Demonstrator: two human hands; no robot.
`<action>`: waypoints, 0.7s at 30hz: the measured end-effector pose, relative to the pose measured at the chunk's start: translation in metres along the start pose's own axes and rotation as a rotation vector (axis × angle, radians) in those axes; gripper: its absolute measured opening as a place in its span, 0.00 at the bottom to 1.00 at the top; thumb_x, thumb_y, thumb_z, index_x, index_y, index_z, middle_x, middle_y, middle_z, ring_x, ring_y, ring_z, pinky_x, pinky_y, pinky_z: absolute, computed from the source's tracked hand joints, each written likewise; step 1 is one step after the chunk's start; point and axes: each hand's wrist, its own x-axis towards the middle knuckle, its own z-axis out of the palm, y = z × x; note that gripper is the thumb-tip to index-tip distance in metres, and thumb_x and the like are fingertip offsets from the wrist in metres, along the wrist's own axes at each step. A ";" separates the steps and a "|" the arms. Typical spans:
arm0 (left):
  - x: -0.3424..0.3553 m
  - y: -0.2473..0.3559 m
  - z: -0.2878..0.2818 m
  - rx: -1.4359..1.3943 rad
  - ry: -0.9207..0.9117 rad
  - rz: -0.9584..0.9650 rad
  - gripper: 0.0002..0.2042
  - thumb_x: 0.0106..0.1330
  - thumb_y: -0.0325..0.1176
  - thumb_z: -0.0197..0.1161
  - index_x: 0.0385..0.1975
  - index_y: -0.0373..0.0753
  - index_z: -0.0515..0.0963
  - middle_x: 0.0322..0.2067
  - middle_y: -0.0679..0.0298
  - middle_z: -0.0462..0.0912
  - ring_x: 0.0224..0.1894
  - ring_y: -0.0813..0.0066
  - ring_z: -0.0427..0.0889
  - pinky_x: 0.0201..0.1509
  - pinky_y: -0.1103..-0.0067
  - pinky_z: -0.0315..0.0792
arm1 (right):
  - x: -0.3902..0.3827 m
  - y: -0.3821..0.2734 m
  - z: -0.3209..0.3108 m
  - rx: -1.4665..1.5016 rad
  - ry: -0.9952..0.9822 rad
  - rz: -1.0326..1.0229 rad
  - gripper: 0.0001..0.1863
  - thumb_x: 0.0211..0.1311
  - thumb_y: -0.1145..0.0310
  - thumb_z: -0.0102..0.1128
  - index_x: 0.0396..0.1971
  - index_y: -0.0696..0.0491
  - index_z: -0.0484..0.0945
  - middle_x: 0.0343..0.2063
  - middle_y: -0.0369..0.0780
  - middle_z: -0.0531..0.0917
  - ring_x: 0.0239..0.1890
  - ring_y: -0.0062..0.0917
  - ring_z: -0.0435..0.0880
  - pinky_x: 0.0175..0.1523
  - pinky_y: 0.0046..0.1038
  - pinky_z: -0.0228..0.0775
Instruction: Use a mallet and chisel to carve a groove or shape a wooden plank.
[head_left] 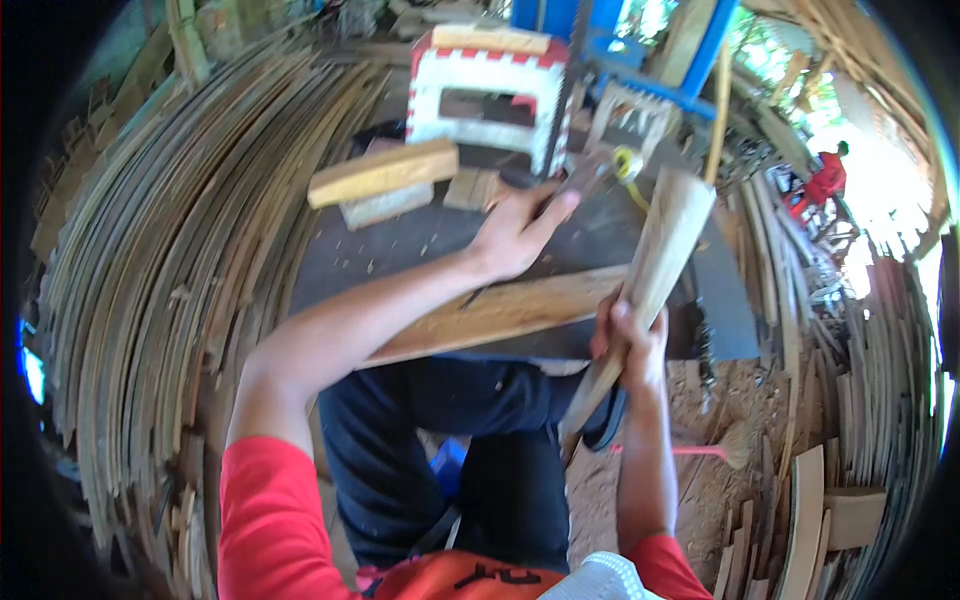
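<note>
Right hand is wrapped snug around a wooden mallet right of centre, left hand curls round some blurry tool up top, wooden board on the counter mid-frame, so I'd keep knuckles well clear of the mallet.

Littered brown floor, bright daylight

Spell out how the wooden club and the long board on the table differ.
The club is held at a steep slant in the right hand; the board lies across the dark table. The club flares toward its upper end; the board looks long and flat. Both look wooden.
</note>
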 end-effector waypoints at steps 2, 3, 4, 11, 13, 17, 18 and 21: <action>-0.001 -0.003 0.003 0.005 -0.024 0.004 0.24 0.78 0.51 0.52 0.33 0.33 0.76 0.16 0.61 0.69 0.20 0.74 0.69 0.26 0.70 0.64 | -0.026 -0.015 0.017 0.227 -0.021 0.007 0.27 0.49 0.65 0.75 0.46 0.57 0.71 0.24 0.44 0.79 0.15 0.27 0.77 0.19 0.29 0.70; -0.002 0.004 0.004 -0.006 -0.027 -0.011 0.25 0.78 0.53 0.52 0.31 0.33 0.75 0.15 0.61 0.68 0.19 0.73 0.69 0.26 0.69 0.63 | -0.041 -0.026 0.030 0.348 -0.077 0.027 0.29 0.48 0.67 0.75 0.48 0.53 0.68 0.25 0.46 0.78 0.14 0.27 0.75 0.19 0.30 0.70; -0.001 0.007 0.006 -0.006 -0.016 -0.005 0.25 0.77 0.53 0.52 0.31 0.34 0.75 0.15 0.61 0.68 0.19 0.73 0.69 0.26 0.69 0.63 | -0.053 -0.037 0.042 0.409 -0.157 0.032 0.29 0.48 0.69 0.75 0.47 0.52 0.66 0.24 0.47 0.77 0.14 0.28 0.74 0.19 0.31 0.70; 0.002 -0.003 0.006 0.041 0.031 -0.019 0.27 0.76 0.56 0.53 0.26 0.34 0.73 0.14 0.59 0.69 0.18 0.66 0.71 0.27 0.67 0.63 | -0.073 -0.088 0.110 0.901 -0.907 -0.002 0.34 0.45 0.81 0.77 0.49 0.59 0.63 0.26 0.51 0.83 0.30 0.37 0.86 0.34 0.31 0.79; -0.001 -0.005 0.009 0.054 0.063 0.070 0.27 0.76 0.55 0.53 0.26 0.34 0.73 0.14 0.57 0.69 0.18 0.64 0.71 0.27 0.67 0.63 | -0.077 -0.081 0.113 0.932 -0.969 -0.033 0.35 0.47 0.78 0.79 0.49 0.61 0.61 0.29 0.56 0.83 0.24 0.37 0.84 0.27 0.29 0.77; 0.003 0.003 0.007 0.074 0.047 0.041 0.27 0.76 0.55 0.54 0.26 0.34 0.73 0.14 0.57 0.68 0.18 0.65 0.72 0.26 0.67 0.63 | -0.082 -0.102 0.123 0.898 -0.818 0.254 0.33 0.45 0.85 0.75 0.50 0.59 0.65 0.26 0.47 0.83 0.35 0.37 0.87 0.42 0.33 0.78; 0.002 0.001 0.007 0.062 0.033 0.026 0.27 0.76 0.55 0.54 0.26 0.34 0.73 0.14 0.57 0.69 0.18 0.65 0.72 0.26 0.67 0.63 | -0.085 -0.106 0.125 0.894 -0.770 0.320 0.32 0.45 0.86 0.74 0.50 0.59 0.65 0.25 0.46 0.83 0.36 0.36 0.87 0.43 0.33 0.78; 0.003 0.001 0.006 0.047 -0.016 -0.010 0.27 0.76 0.55 0.54 0.26 0.34 0.73 0.15 0.58 0.69 0.18 0.66 0.73 0.26 0.68 0.63 | -0.089 -0.102 0.122 0.999 -0.704 0.365 0.32 0.45 0.84 0.75 0.49 0.59 0.65 0.26 0.47 0.83 0.35 0.34 0.86 0.42 0.31 0.78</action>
